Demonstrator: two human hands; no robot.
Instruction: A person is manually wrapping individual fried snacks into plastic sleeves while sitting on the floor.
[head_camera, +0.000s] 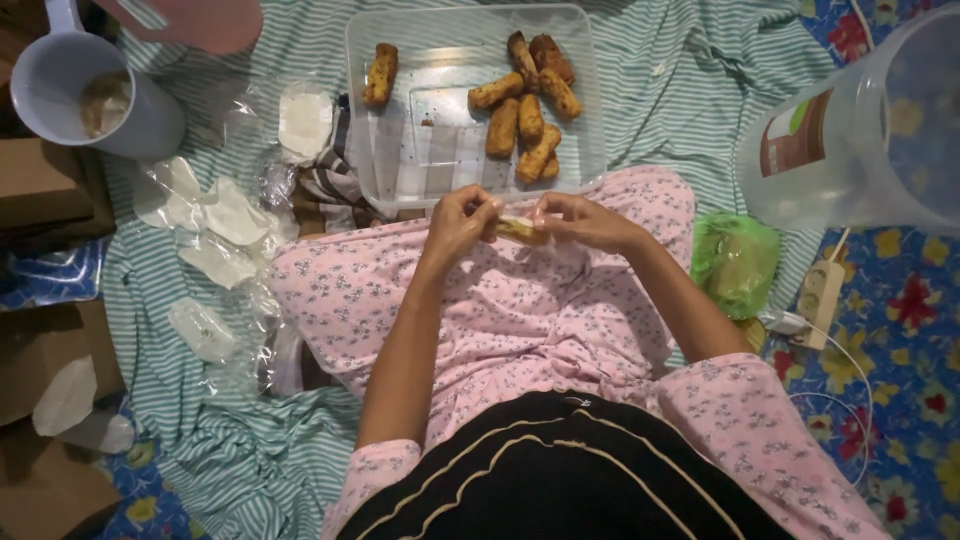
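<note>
Left hand (462, 218) and right hand (583, 220) pinch one small roll (516, 229) between them (fried rolls (527, 122) in the clear tray (372, 150) just beyond).

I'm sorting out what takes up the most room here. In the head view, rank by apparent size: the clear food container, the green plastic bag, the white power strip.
1. Clear food container
2. Green plastic bag
3. White power strip

The gaps are plain, so nearness to the camera does not blur the order.

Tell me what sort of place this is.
Probably a home floor used for food packing. A striped cloth covers a floral mat, a clear tray holds fried rolls, and both hands hold one roll over the lap.
</note>
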